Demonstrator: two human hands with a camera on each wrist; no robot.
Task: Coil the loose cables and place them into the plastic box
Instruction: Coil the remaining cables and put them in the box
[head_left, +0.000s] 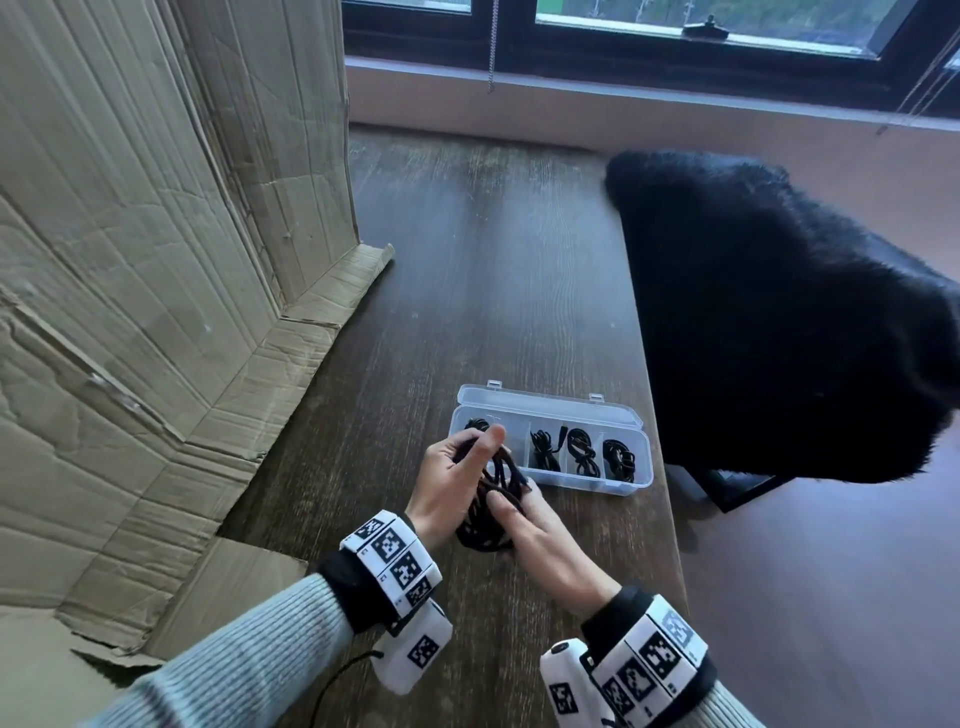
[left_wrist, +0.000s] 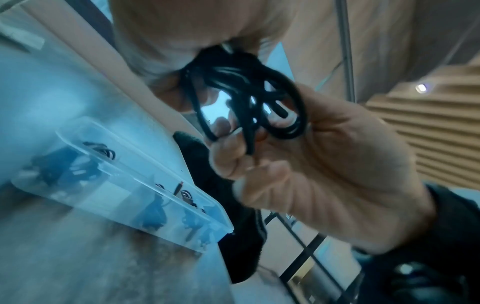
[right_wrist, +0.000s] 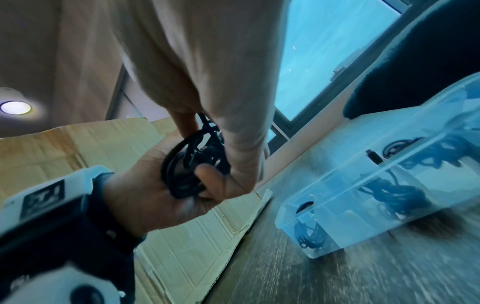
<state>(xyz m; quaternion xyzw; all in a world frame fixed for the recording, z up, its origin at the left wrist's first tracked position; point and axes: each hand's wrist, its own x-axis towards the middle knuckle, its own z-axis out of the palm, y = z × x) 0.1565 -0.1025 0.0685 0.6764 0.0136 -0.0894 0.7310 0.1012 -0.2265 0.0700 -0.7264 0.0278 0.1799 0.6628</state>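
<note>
Lying lengthwise between hands (head_left: 491, 501), coiled cable (head_left: 493, 504).

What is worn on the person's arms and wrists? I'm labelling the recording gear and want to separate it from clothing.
Both forearms are in pale grey-blue ribbed knit sleeves. Each wrist carries a black cuff wrapped by a white band printed with black square code markers: left wristband, right wristband. A white marker-printed camera block hangs under each wrist, and a thin black cord trails from the left one. The left hand and right hand are bare.

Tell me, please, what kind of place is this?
Probably an office or home workroom: a dark wooden desk under a window, a large cardboard box and a fur-covered chair beside it.
</note>
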